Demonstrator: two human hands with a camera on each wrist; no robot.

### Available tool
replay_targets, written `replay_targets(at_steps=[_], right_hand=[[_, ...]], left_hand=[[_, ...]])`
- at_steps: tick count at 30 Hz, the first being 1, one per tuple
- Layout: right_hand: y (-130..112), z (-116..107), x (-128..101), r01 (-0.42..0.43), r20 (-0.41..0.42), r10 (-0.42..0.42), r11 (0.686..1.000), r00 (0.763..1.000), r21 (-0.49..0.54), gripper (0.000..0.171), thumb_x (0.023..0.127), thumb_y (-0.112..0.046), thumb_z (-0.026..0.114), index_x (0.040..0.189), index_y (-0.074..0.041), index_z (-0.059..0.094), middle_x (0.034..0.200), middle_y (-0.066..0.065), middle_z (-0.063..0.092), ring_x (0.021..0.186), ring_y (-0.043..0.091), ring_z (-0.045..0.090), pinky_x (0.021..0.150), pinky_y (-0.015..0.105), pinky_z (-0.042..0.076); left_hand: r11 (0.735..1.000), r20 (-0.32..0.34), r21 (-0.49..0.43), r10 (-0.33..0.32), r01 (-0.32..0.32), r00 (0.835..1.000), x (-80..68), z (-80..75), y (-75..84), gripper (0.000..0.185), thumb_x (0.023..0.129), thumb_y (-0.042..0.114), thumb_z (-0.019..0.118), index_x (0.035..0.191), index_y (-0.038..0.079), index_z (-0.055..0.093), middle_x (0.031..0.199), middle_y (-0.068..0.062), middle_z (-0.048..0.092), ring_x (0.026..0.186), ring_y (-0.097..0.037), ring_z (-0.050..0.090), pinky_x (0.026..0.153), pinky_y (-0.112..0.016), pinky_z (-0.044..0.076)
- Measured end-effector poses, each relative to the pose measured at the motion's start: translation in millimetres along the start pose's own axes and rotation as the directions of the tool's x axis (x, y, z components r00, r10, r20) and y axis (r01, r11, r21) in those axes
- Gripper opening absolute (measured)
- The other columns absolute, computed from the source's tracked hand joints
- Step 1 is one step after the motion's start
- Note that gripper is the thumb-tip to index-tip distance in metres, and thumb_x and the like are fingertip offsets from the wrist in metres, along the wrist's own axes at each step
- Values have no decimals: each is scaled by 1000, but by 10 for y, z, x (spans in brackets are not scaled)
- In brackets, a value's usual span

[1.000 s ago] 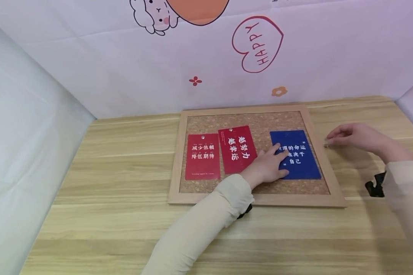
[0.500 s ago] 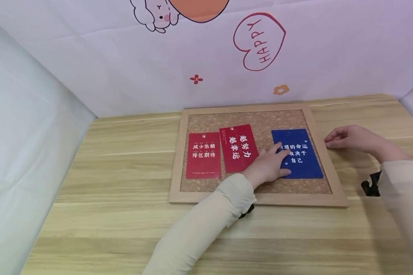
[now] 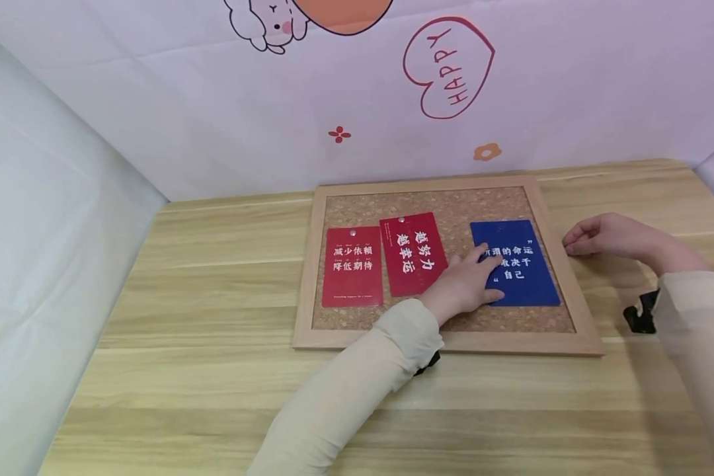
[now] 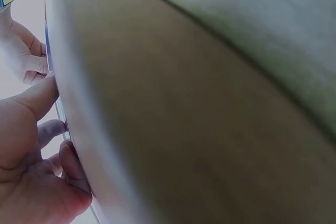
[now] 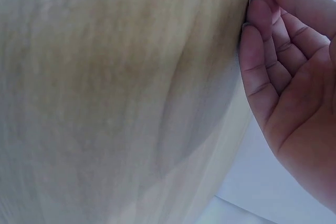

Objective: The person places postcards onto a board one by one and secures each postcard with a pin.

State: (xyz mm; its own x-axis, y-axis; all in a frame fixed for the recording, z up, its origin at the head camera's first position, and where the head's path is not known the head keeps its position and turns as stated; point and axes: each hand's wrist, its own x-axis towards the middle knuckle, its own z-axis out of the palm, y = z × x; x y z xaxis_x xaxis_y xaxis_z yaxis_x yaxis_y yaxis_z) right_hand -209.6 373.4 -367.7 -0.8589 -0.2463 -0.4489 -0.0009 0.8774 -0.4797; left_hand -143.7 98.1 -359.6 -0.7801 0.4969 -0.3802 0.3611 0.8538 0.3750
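Pressing: left hand [image 3: 465, 285] on blue card [image 3: 520, 271] | red cards [image 3: 352, 267]: 2 | cork board [image 3: 446, 205]: 1

Right hand [image 5: 294, 82] fingertips [image 5: 251, 27] touching wooden table [image 5: 115, 93].

One cork board [image 3: 440, 205] is seen on one desk [image 3: 214, 370]. Three cards are counted on it: two red cards [image 3: 352, 266] [image 3: 412, 254] and one blue card [image 3: 520, 264]. Two silver pins are seen, one in each red card. Two hands are counted, left hand [image 3: 461, 284] and right hand [image 3: 609, 237].
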Motion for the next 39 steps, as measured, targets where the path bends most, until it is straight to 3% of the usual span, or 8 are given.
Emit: replay_targets(at_steps=[3,8,13,18,21,24,31,39], right_hand=[[-14,-7,-12,0,-2,0,1000,1000,2,32,91,-23,62,107,5,65,90,1,72,75,-7,54,71,20,43],[-48,-24,-51,-2,-47,5,999,999,49,40,95,-27,58,118,6,59,102,13,72,80,-6,55,90,51,43],[-106,-57,-74,-26,-81,40,985,996,171,56,94,-38,57,129,6,51,96,-5,74,74,-12,58,96,62,37],[-133,-113,-80,-46,-132,84,963,988,265,60,89,-53,59,137,-17,53,90,-29,68,73,-18,55,100,68,28],[-171,-141,-82,-46,-133,91,951,987,307,37,87,-56,60,121,-41,58,85,-37,62,73,-21,52,105,70,21],[-229,-149,-73,-36,-127,83,942,988,335,19,88,-54,60,106,-48,59,83,-39,60,76,-22,54,108,67,21],[-405,-103,20,-30,-103,64,952,993,303,65,92,-48,55,137,-2,50,100,-24,66,79,-16,60,104,54,39],[-623,-16,129,2,-42,12,949,999,314,57,95,-36,58,133,5,51,108,-9,69,82,-10,62,78,17,53]], left_hand=[[1000,-3,6,1,-1,1000,-5,-3,1,62,94,45,53,150,34,29,161,8,14,141,-20,29,108,-29,41],[1000,-6,16,4,-4,1000,-11,-3,0,62,94,45,53,150,34,29,161,8,15,141,-20,30,108,-29,41],[1000,-8,15,7,-7,1000,-14,2,-4,62,94,45,53,150,34,29,161,8,15,141,-20,30,108,-28,41],[1000,-4,12,5,-5,1000,-17,-1,2,62,94,45,53,150,34,29,161,7,14,141,-20,29,108,-28,41],[1000,1,11,-2,2,1000,-12,-3,1,62,94,45,52,150,34,28,162,8,13,142,-19,28,108,-28,41],[1000,4,11,-6,6,1000,-9,-5,-1,61,94,46,52,150,35,28,162,9,12,142,-18,28,107,-27,42],[1000,-4,15,7,-7,1000,-31,-13,3,61,94,45,52,150,33,29,161,7,15,141,-19,29,108,-28,42],[999,-6,30,16,-16,1000,-23,-6,8,61,94,46,51,150,33,30,161,7,15,139,-19,31,107,-27,41]])
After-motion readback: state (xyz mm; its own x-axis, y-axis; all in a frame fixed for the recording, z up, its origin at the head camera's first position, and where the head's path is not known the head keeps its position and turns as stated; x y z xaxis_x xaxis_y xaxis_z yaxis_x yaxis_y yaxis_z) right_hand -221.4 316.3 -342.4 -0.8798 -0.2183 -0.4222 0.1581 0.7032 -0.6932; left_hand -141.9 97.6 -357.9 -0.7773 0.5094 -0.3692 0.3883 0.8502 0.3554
